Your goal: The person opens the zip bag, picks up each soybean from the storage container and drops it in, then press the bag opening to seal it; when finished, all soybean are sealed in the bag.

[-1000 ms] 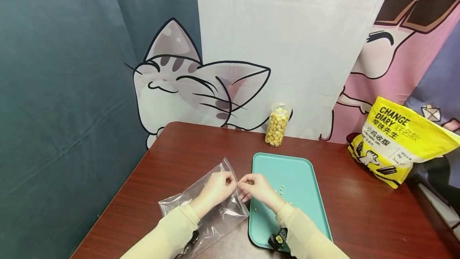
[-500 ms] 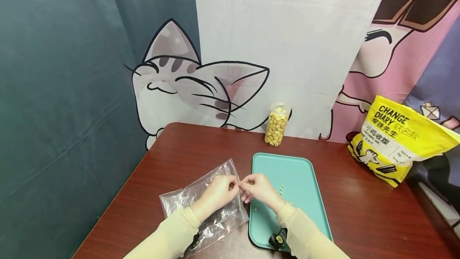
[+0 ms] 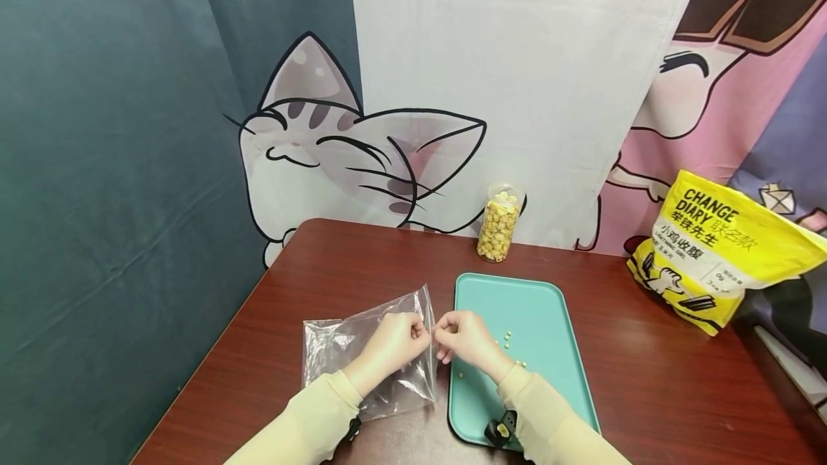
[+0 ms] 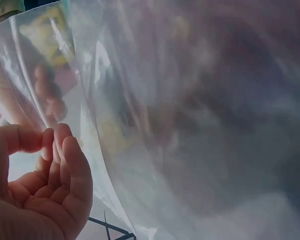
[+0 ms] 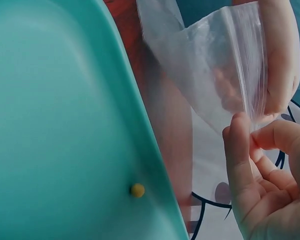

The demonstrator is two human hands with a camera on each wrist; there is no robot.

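Note:
A clear zip-top plastic bag (image 3: 323, 350) hangs from my two hands over the table, left of the tray. My left hand (image 3: 394, 341) pinches its top edge between thumb and fingertips, as the left wrist view also shows with the hand (image 4: 45, 185) beside the film. Close by on the right, my right hand (image 3: 466, 334) pinches the same zip edge. In the right wrist view, the ridged zip strip (image 5: 247, 60) runs down to the right thumb and finger (image 5: 238, 145). Much of the bag's middle is hidden behind the left forearm.
A turquoise tray (image 3: 504, 293) with several small yellow balls (image 3: 507, 340) lies under the right forearm. Behind it stands a clear jar of popcorn (image 3: 497, 228). A yellow snack bag (image 3: 717, 257) stands at the right. A printed cloth (image 3: 517, 92) hangs behind the table (image 3: 362, 250).
The bag has swung a little to the right and its mouth edge is now more upright. Both hands have shifted slightly rightward, still pinching it. The tray and jar stay where they were.

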